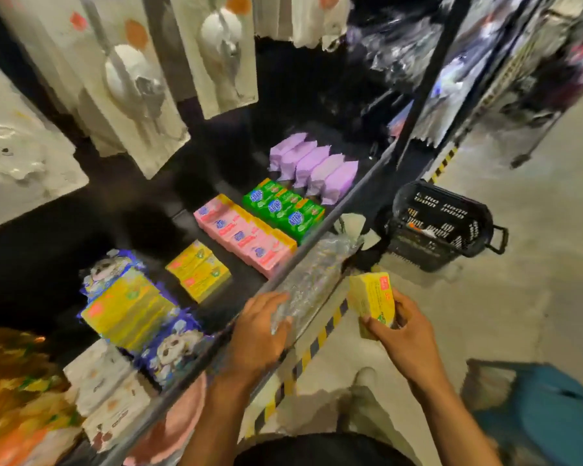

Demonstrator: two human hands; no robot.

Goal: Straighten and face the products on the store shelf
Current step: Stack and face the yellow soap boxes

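Head view: we've got one yellow box [372,302] held in the right grip [408,341], off the shelf [243,287] at about 4 o'clock, thumb on the near side and fingers wrapped round the far side. The left grip [260,331] sits near 6 o'clock, fingers curled over a clear crinkly wrapper [317,270] lying along the shelf's front rail.

Our guess is that the box is light, stiff card. That makes it easy one-handed, but the corners would dent if squeezed, and the glossy print could be a bit slick. We'd hold it across the narrow sides so the printed face stays free to point outward.

Counts, working from 9 o'clock up to 1 o'clock:
- The yellow stack [199,270] on the shelf is a small cluster, too blurry for us to count.
- The pink boxes [246,237] are four or five.
- The green boxes [283,206] show three faces.
- The purple packs [313,166] are five in a row.
- There's one black basket [441,223] on the floor at 3 o'clock.
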